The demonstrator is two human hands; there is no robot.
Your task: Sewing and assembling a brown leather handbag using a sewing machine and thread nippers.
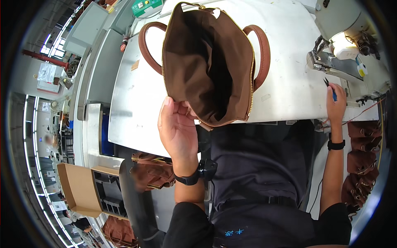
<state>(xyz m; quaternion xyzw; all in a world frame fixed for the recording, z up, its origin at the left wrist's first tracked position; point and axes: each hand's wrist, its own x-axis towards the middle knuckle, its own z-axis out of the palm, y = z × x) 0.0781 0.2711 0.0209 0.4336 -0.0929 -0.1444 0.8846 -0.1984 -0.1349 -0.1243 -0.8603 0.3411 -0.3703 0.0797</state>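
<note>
A brown handbag (pixel 188 62) lies on the white table with its zipped top spread wide, showing a brown cloth lining. Two reddish-brown handles curve out on either side of it. My left hand (pixel 178 128) pinches the bag's near left rim, thumb on the outside by the gold zip and fingers curled under the edge. Off to the right, near the sewing machine, my right hand (pixel 336 105) is closed around a small blue-handled tool with dark pointed tips, like thread snips (pixel 334 94).
A sewing machine (pixel 341 45) stands at the table's right. More brown bags (pixel 362 161) hang or lie at the lower right, and others (pixel 155 171) sit below the table's left edge. An open cardboard box (pixel 78 190) with black inserts is at lower left.
</note>
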